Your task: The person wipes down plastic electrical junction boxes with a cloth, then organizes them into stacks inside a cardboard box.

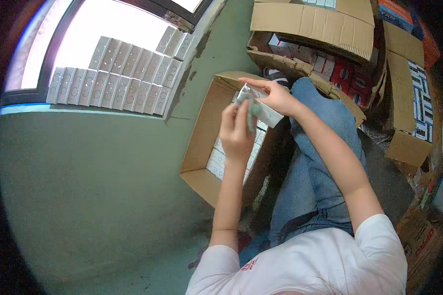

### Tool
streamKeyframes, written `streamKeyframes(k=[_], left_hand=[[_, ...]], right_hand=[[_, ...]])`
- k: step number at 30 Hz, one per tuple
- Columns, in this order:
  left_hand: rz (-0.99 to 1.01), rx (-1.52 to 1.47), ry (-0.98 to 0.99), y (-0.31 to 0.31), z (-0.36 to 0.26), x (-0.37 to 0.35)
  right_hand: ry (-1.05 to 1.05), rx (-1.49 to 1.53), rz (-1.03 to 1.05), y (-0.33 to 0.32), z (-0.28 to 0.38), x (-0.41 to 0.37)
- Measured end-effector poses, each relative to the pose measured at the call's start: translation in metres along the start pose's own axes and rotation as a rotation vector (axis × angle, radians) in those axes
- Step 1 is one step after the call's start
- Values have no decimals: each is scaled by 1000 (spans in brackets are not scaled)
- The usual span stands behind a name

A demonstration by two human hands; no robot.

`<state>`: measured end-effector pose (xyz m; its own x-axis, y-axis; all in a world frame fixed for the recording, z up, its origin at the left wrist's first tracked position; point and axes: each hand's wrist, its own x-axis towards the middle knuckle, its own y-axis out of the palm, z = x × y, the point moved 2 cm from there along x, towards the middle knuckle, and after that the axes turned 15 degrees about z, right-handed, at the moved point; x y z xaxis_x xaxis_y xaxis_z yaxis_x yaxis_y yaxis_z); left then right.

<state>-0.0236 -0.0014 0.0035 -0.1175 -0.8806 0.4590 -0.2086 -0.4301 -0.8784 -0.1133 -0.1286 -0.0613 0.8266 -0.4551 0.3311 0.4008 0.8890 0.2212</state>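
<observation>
My right hand [276, 97] grips a small white box [269, 116], holding it tilted above an open cardboard box [200, 129]. Fingers bent, my left hand [237, 129] is at the near end of the white box with a crumpled grey-green cloth [252, 114] in its grasp. Motion blurs the left fingertips and part of the cloth. Below my hands, several white boxes [216, 160] with round marks lie in rows inside the cardboard box.
Stacked white boxes [118, 81] with round marks line the window sill. At upper right stands a large open carton [310, 24] holding red and white packages [342, 73]. Another carton [401, 88] with blue-and-white packs [421, 105] is farther right. A green wall [93, 187] bounds the left side.
</observation>
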Motion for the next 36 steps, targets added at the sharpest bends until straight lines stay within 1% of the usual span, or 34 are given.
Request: streamKeyframes(k=[2, 3, 6, 7, 10, 11, 12, 13, 14, 17, 20, 21, 24, 25, 27, 28, 29, 31, 32, 33, 34, 35, 36], left_hand=[[-57, -73, -168, -8, 0, 7], [-108, -53, -135, -7, -4, 9], [-56, -45, -2, 4, -21, 0], [-82, -47, -15, 4, -20, 1], [-142, -82, -73, -5, -13, 9], [-162, -105, -106, -10, -12, 16], [-185, -126, -140, -15, -13, 22], [-167, -192, -188, -17, -16, 25], [-191, -176, -179, -16, -19, 25], [-278, -138, -164, 1, -31, 16], [-156, -109, -103, 27, -44, -11], [-155, -94, -104, 32, -41, -15], [-244, -91, -140, 20, -31, -2], [-304, -56, -144, 12, -30, 7], [-309, -68, -123, 12, -22, 17], [-311, -74, -112, 13, -19, 20], [-284, -39, -112, 18, -18, 20], [-151, -44, -86, 29, -16, 7], [-87, -50, -69, 37, -16, 0], [-152, -52, 1, 42, -20, -7], [-133, -78, -21, 44, -19, -15], [-112, -103, -45, 46, -18, -24], [-90, -126, -75, 46, -18, -29]], right_hand=[[17, -2, -43, 4, 5, 1], [-43, 3, -75, 6, 6, 1], [-103, 8, -107, 3, 1, 4], [-125, 42, -107, 1, -5, 5], [-80, -99, -157, -4, -16, 3], [-114, -163, -146, -4, -18, 4], [-113, -148, -162, 0, -11, 4], [-115, -134, -176, 4, -3, 3], [-119, -122, -189, 7, 5, 3], [41, -81, -269, 12, 21, -2], [-198, 102, -346, 11, 4, -1], [-174, 50, -328, 6, -3, 0], [-137, -203, -310, 1, -26, 3], [-24, -220, -265, 10, 0, -3], [-56, -274, -300, 9, -26, 3], [-71, -300, -319, 9, -33, 5], [-78, -234, -339, 6, -40, 6], [-95, -106, -384, 0, -39, 6], [-67, -134, -378, -1, -35, 4], [-38, -163, -374, -1, -21, 0], [-7, -193, -371, -3, -11, -3], [23, -289, -293, -6, -9, -4], [53, -283, -253, -9, -8, -5]])
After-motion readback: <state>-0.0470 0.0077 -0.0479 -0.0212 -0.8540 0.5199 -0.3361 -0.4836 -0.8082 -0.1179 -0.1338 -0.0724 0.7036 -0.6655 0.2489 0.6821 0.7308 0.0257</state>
